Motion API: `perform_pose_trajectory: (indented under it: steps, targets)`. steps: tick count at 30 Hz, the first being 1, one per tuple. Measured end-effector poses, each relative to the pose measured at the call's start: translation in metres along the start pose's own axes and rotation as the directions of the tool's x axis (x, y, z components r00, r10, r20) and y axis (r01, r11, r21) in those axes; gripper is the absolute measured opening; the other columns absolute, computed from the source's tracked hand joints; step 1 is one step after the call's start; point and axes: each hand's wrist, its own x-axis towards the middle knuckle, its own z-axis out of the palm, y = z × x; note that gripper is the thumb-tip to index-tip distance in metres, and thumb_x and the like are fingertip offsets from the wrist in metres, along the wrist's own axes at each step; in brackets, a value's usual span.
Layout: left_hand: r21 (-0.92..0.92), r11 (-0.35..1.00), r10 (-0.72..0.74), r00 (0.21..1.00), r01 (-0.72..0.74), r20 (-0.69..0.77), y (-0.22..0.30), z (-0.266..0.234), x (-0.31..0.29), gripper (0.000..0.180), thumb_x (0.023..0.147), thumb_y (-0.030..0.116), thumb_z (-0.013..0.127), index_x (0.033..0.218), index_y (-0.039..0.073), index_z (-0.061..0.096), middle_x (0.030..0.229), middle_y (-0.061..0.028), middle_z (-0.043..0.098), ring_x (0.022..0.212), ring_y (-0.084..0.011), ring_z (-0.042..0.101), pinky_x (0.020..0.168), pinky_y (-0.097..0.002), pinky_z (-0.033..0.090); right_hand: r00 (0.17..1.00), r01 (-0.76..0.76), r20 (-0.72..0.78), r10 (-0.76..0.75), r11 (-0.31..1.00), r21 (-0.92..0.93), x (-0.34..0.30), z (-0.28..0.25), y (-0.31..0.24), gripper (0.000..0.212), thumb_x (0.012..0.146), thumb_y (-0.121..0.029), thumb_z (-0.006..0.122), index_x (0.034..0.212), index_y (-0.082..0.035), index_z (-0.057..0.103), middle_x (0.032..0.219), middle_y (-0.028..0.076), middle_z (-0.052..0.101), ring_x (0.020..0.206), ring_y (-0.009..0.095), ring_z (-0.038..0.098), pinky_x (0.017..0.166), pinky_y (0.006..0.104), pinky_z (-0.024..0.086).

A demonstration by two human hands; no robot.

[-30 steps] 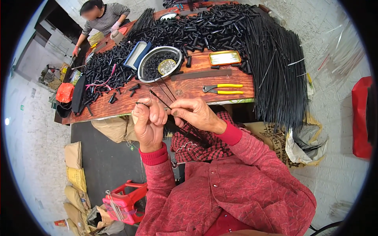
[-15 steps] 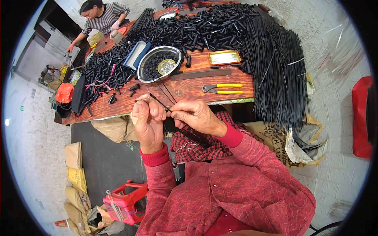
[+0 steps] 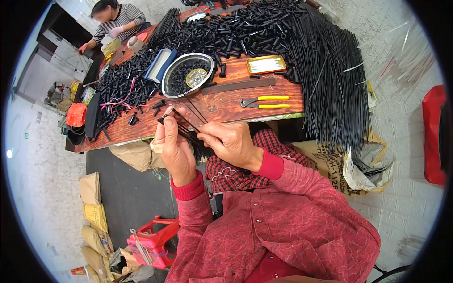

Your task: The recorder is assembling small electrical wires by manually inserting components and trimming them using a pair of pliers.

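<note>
Left hand (image 3: 174, 144) grip closed round bundle of thin black rods (image 3: 185, 129), held upright off surface (image 3: 222, 106). Right hand (image 3: 231, 144) pinches rods just beside it, steadying. Pliers (image 3: 262, 102) beyond, within reach.

wooden table (image 3: 222, 106) | black tubes (image 3: 236, 33) | metal bowl (image 3: 166, 87) | pliers (image 3: 264, 102)

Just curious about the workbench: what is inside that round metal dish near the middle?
The round metal dish holds a heap of small black pieces and a little shiny round container. The dish's bottom beneath them is covered, so what lies under cannot be seen.
</note>
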Motion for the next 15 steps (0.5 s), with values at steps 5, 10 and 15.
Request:
perform_pose_trajectory:
  steps: [5, 10, 15]
  targets:
    - [0.034, 0.999, 0.001, 1.0, -0.001, -0.001, 0.004, 0.004, -0.001, 0.027, 0.096, 0.018, 0.059, 0.113, -0.002, 0.06, 0.101, -0.0116, 0.067, 0.089, -0.016, 0.063, 0.083, -0.0295, 0.05, 0.998, 0.051, -0.03, -0.055, 0.994, -0.097, 0.002, 0.001, -0.005, 0.013, 0.082, -0.017, 0.069, 0.078, -0.009, 0.06, 0.063, 0.008, 0.061, 0.055, 0.027, 0.061, 0.047, 0.0366, 0.046]
    - [0.09, 0.996, -0.024, 1.0, 0.023, 0.013, 0.004, -0.004, -0.002, 0.028, 0.096, 0.02, 0.059, 0.114, -0.001, 0.059, 0.096, -0.0104, 0.068, 0.083, -0.0158, 0.065, 0.077, -0.0279, 0.051, 0.994, 0.107, 0.043, -0.101, 0.976, -0.19, 0.002, -0.003, -0.01, 0.01, 0.079, -0.014, 0.071, 0.082, -0.006, 0.065, 0.064, 0.009, 0.061, 0.056, 0.027, 0.062, 0.049, 0.0351, 0.046]
    - [0.047, 0.998, -0.042, 0.998, 0.04, 0.041, 0.011, -0.005, -0.007, 0.027, 0.096, 0.021, 0.058, 0.114, 0.001, 0.057, 0.092, -0.0099, 0.067, 0.079, -0.0158, 0.063, 0.075, -0.0286, 0.051, 0.988, 0.152, 0.03, -0.149, 0.975, -0.162, 0.002, -0.004, -0.011, 0.013, 0.082, -0.017, 0.068, 0.077, -0.008, 0.06, 0.062, 0.009, 0.059, 0.056, 0.026, 0.061, 0.048, 0.0369, 0.046]
